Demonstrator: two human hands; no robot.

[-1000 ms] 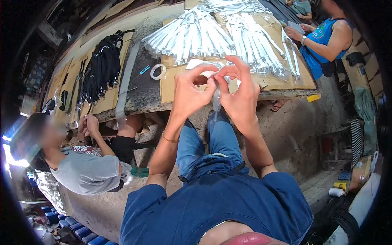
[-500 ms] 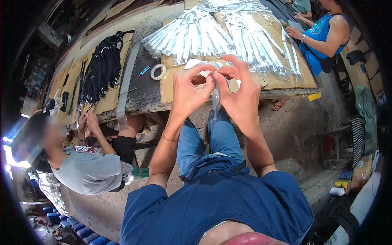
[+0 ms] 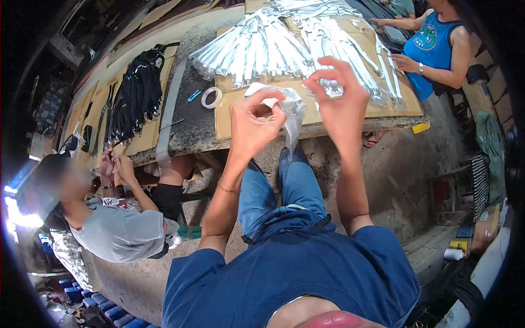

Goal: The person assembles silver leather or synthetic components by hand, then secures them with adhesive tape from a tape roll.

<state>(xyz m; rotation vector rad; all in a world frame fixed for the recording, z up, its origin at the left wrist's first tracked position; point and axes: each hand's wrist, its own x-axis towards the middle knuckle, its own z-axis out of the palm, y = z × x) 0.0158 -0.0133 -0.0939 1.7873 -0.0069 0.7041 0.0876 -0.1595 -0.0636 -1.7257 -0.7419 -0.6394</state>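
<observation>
Near the table's front edge, my left hand [image 3: 256, 123] pinches a clear plastic strip [image 3: 293, 117], which hangs down past the edge. A white piece [image 3: 267, 94] lies just beyond its fingertips. My right hand [image 3: 340, 101] is raised to the right of the strip, apart from it. Its thumb and index finger are curved toward each other with a gap between them; I see nothing in them. Behind both hands, many plastic-wrapped white strips [image 3: 260, 52] are fanned out on cardboard [image 3: 227, 121].
A tape roll [image 3: 211, 98], a blue tool [image 3: 194, 94] and a bundle of black straps [image 3: 139, 90] lie left on the table. One person in grey [image 3: 117, 229] sits at left; another in a blue top [image 3: 437, 46] stands at right.
My right hand has come away from my left, moving right and up, and its fingers have parted. The plastic strip now spreads wider beside my left hand. The person at right has moved their arms.
</observation>
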